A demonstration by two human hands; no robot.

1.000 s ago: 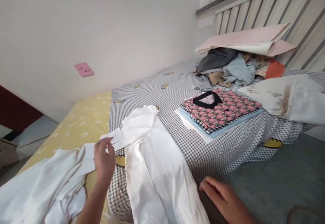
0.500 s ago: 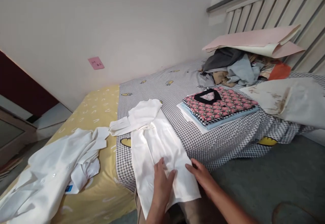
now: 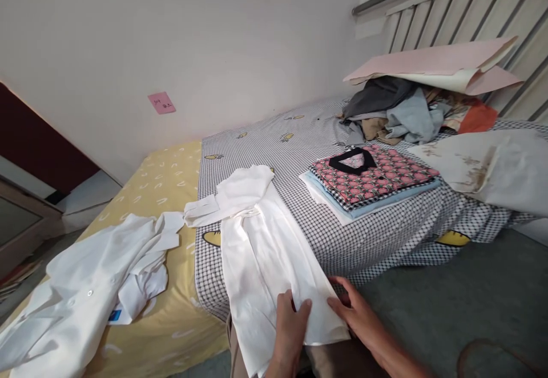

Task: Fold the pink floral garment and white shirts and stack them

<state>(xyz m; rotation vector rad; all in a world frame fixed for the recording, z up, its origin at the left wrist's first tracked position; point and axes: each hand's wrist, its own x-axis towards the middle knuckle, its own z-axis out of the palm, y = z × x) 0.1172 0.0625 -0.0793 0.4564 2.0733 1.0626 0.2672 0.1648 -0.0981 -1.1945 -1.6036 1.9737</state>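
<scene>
A white garment (image 3: 274, 241) with a gathered waist, resembling a dress, lies across the edge of the bed. Its lower part hangs over my knees. My left hand (image 3: 291, 324) rests on the lower fabric, thumb and fingers apart. At the garment's right edge, my right hand (image 3: 353, 308) grips the cloth with the thumb on top and fingers at or under the edge. A second white garment (image 3: 92, 286) with buttons lies loosely spread to the left, beside a crumpled white cloth (image 3: 143, 286).
A folded stack topped by a pink patterned shirt (image 3: 385, 178) sits on the checked bedsheet (image 3: 261, 132). Behind it are piled clothes (image 3: 411, 109) under a pink sheet (image 3: 440, 64). A stained pale cloth (image 3: 505, 167) lies at right; a yellow sheet (image 3: 171, 178) covers the left.
Both hands have moved right and slightly toward me. The garment's lower right corner has shifted right and down with them, and the fabric there is spread wider.
</scene>
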